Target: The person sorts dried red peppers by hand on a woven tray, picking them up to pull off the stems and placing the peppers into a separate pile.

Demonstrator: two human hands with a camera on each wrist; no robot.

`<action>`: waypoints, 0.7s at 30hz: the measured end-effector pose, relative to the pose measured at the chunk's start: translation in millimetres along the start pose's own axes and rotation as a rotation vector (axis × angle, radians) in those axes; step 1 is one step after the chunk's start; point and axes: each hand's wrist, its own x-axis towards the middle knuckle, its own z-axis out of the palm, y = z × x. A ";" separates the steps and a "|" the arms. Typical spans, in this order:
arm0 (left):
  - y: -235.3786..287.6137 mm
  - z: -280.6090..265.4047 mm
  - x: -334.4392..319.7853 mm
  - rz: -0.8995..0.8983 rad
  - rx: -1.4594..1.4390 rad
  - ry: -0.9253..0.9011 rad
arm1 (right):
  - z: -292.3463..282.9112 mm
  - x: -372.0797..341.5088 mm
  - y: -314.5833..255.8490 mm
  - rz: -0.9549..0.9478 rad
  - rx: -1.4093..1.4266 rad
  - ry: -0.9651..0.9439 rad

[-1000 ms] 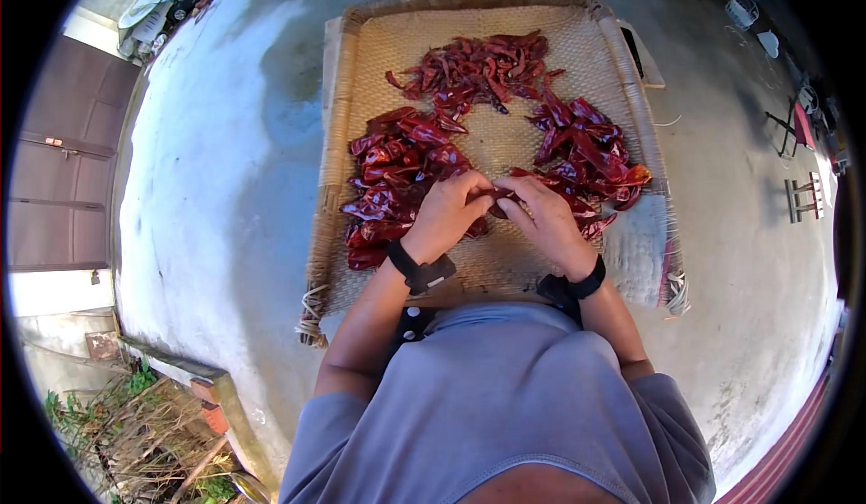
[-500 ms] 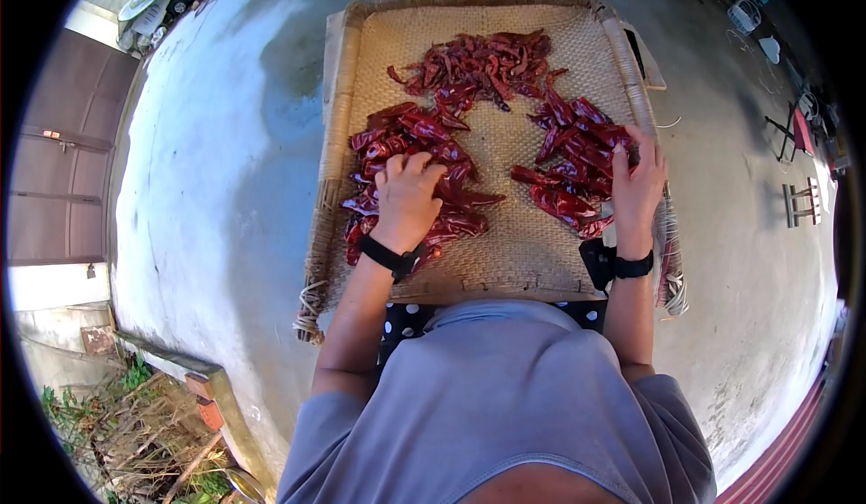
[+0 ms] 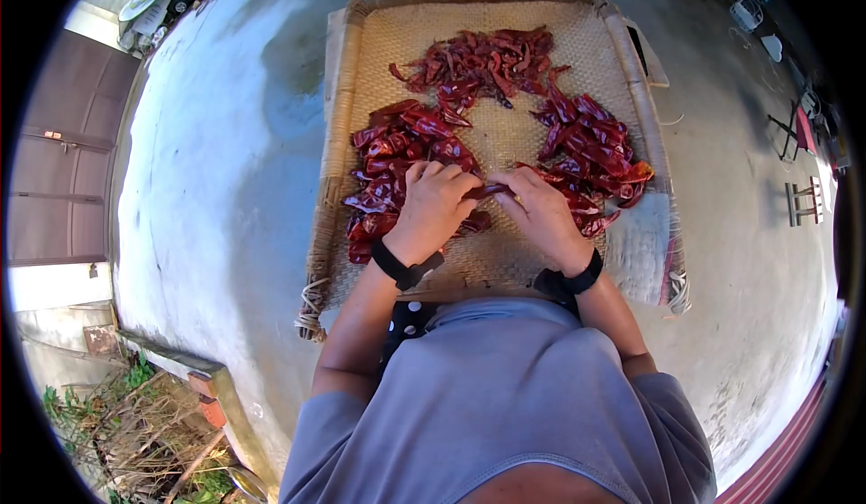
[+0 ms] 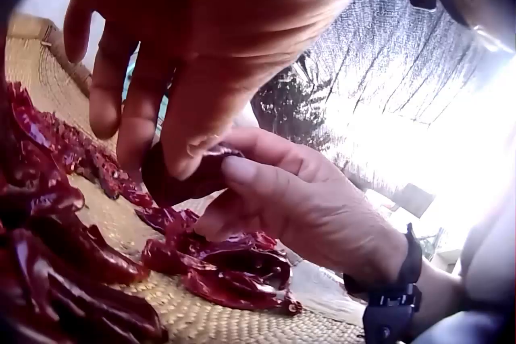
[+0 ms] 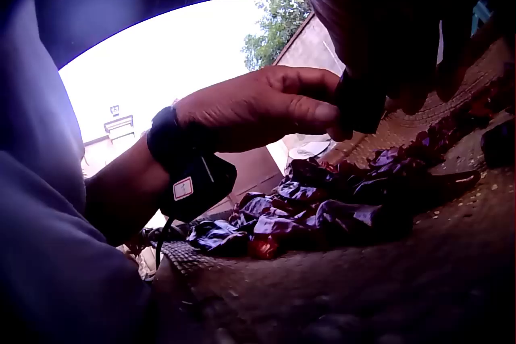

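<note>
Head view: left hand [image 3: 435, 208] and right hand [image 3: 543, 215] both pinched one red pepper [image 4: 181, 187], toward the near edge of the tray [image 3: 383, 39].

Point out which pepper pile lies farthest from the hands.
The back pile, duller and highest in the head view; the glossier left pile and right pile lie nearer.

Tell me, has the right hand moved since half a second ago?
Yes. In the head view, the right hand has moved left, away from the tray's right rim.
</note>
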 end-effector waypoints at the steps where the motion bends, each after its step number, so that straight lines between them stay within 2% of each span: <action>1: 0.2 1.1 -0.2 0.000 -0.024 0.005 | -0.8 -0.2 0.4 0.023 0.028 -0.055; 2: -0.1 1.0 1.4 -0.102 -0.082 -0.020 | -3.6 0.0 1.2 0.000 -0.021 -0.035; 4: -6.6 3.7 0.0 -0.133 0.011 -0.044 | -14.2 2.1 6.2 -0.045 -0.119 0.004; 7: -19.3 19.4 -2.6 -0.121 0.136 -0.094 | -35.4 5.5 26.1 -0.052 -0.200 0.303; 9: -23.9 30.8 -2.0 -0.109 0.239 -0.140 | -56.4 5.0 38.4 -0.007 -0.386 0.423; 12: -28.3 36.9 2.0 -0.083 0.268 -0.094 | -77.5 2.9 49.0 0.172 -0.611 0.575; 15: -19.9 32.1 5.6 -0.084 0.193 -0.013 | -83.1 -1.7 47.6 0.133 -0.545 0.644; 16: -14.9 29.1 6.1 -0.086 0.153 0.026 | -79.2 -2.6 39.8 0.107 -0.452 0.612; 19: -0.6 23.0 8.4 -0.079 -0.047 0.012 | -52.4 -2.4 30.3 -0.033 -0.204 0.325; 21: 8.4 21.1 9.7 -0.045 -0.100 0.010 | -34.6 0.5 16.4 -0.127 -0.227 0.146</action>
